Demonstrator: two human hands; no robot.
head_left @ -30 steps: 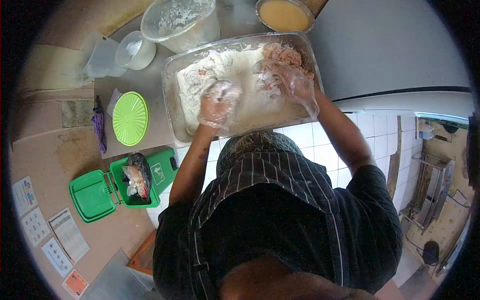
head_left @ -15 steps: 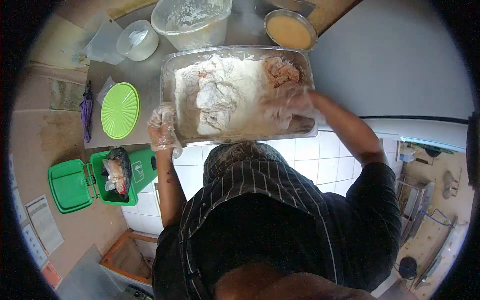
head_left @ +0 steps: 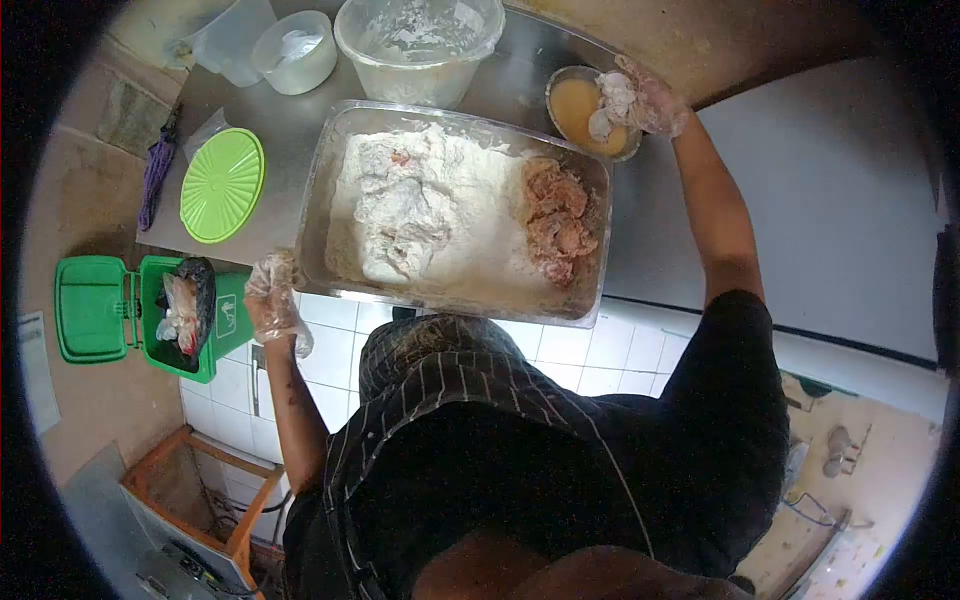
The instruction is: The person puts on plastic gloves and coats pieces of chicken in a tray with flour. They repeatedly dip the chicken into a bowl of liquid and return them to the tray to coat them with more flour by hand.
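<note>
My right hand [head_left: 658,105], in a clear plastic glove, is over the round metal bowl [head_left: 632,150] of light brown liquid. Its fingers grip a flour-coated piece of meat [head_left: 617,96], which hangs at the liquid. My gloved left hand [head_left: 270,292] is curled closed by the left front corner of the big rectangular metal tray [head_left: 450,305]; whether it grips the rim is hidden. White flour [head_left: 480,200] fills most of the tray, with floured meat pieces [head_left: 405,215] among it at left. Raw reddish meat [head_left: 560,215] lies at the tray's right end.
Behind the tray stands a flour-smeared plastic tub [head_left: 415,75], with a smaller white tub [head_left: 295,60] to its left. A green lid [head_left: 222,185] lies on the metal table left of the tray. Below is an open green bin [head_left: 190,365]. A grey appliance surface [head_left: 810,200] borders the right side.
My right hand has gone from the tray's right end up to the bowl, now with a floured piece. The view has shifted and turned; my left hand stays by the tray corner.
</note>
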